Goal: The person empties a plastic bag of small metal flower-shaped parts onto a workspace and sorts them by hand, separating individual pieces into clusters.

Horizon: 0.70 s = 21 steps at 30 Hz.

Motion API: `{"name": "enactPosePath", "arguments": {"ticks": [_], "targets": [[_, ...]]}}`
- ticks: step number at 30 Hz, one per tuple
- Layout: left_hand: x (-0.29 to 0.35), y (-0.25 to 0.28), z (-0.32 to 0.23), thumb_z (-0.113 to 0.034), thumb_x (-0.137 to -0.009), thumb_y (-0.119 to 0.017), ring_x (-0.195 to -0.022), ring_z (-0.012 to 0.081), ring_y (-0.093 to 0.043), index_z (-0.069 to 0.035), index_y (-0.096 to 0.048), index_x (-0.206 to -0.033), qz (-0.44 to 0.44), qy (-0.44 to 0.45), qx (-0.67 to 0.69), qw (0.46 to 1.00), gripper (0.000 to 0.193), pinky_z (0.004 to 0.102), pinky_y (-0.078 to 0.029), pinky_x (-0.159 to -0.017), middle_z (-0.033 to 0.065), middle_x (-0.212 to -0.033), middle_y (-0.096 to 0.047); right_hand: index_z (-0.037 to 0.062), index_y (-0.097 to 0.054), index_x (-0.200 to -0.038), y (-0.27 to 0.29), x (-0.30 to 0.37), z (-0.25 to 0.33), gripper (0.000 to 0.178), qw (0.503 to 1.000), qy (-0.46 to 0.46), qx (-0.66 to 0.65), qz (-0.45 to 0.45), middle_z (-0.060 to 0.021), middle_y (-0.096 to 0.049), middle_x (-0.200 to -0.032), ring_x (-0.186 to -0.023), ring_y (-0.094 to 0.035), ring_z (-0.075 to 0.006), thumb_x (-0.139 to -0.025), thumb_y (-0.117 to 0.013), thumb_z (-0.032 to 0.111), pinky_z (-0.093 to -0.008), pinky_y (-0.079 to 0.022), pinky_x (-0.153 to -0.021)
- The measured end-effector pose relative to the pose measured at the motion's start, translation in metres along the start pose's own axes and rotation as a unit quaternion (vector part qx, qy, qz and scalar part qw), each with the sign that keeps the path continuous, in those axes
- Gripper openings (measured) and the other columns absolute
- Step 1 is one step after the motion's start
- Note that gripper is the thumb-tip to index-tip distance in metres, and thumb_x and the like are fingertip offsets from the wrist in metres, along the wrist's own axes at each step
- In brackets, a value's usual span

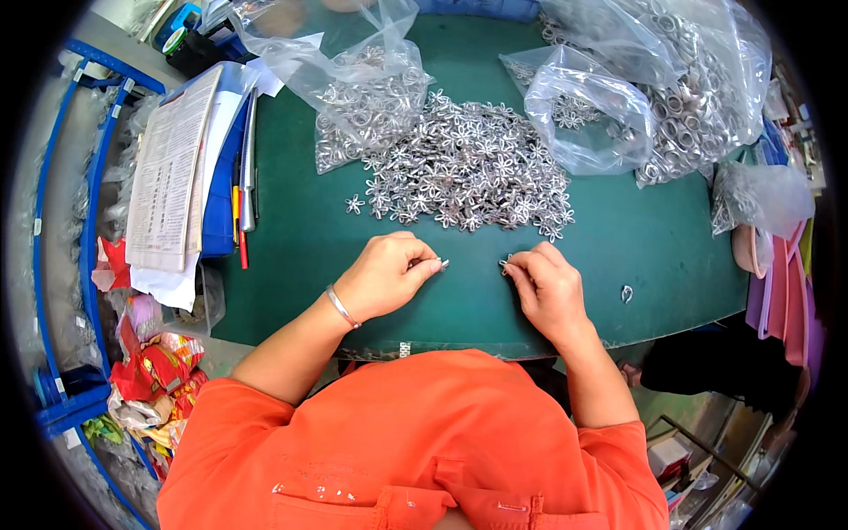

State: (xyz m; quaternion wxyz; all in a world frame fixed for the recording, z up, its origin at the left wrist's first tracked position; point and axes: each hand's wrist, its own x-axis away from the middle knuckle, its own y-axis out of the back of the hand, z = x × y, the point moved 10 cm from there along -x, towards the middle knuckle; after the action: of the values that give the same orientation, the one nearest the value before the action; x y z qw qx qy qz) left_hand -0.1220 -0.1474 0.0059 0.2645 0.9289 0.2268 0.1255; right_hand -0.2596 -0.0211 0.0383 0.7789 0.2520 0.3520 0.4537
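Note:
My left hand is closed in a pinch on a small silver metal piece whose tip shows past the fingertips. Its exact kind is hard to tell. Apart from it, on the right, my right hand pinches a silver flower-shaped piece, with its looped petals partly showing. Just beyond both hands spreads a heap of silver flower-shaped metal pieces. One loose flower piece lies at the heap's left edge. To the right of my right hand, a single silver ring rests on the green table.
Clear plastic bags of metal pieces stand behind the heap, one at the left, one open, and a large one with rings. Papers and pens lie at the left edge. A blue rack stands further left.

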Motion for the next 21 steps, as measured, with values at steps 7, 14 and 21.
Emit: {"name": "enactPosePath", "arguments": {"ticks": [7,14,21], "targets": [[0.009,0.025,-0.012,-0.003,-0.084,-0.067,-0.066,0.0181,-0.060,0.000,-0.064,-0.091,-0.101,-0.037,-0.040,0.993,0.008,0.0273,-0.048,-0.060,0.0088,-0.078,-0.059,-0.0001,-0.061,-0.093,-0.048,0.032,-0.024,0.009,0.536,-0.352,-0.762,0.086,-0.0007,-0.052,-0.073,-0.061,-0.042,-0.0052,-0.094,-0.061,0.009,-0.0184,-0.028,-0.047],[0.009,0.006,-0.034,0.000,-0.078,-0.073,-0.070,0.0243,-0.063,-0.002,-0.063,-0.083,-0.106,-0.145,-0.104,0.978,0.011,0.0341,-0.051,-0.061,0.0089,-0.080,-0.060,0.0000,-0.054,-0.088,-0.059,0.045,-0.014,0.013,0.352,-0.367,-0.858,0.066,-0.0044,-0.051,-0.078,-0.057,-0.039,-0.0074,-0.096,-0.053,0.009,-0.0201,-0.029,-0.045],[0.004,-0.004,-0.013,-0.004,-0.083,-0.071,-0.063,0.0143,-0.055,-0.001,-0.063,-0.083,-0.044,-0.040,0.075,0.995,0.009,0.0273,-0.045,-0.055,0.0045,-0.080,-0.060,-0.0012,-0.053,-0.089,-0.058,0.046,-0.013,0.011,0.335,-0.357,-0.869,0.063,-0.0052,-0.052,-0.079,-0.057,-0.039,-0.0077,-0.096,-0.052,0.008,-0.0206,-0.030,-0.046]]}}
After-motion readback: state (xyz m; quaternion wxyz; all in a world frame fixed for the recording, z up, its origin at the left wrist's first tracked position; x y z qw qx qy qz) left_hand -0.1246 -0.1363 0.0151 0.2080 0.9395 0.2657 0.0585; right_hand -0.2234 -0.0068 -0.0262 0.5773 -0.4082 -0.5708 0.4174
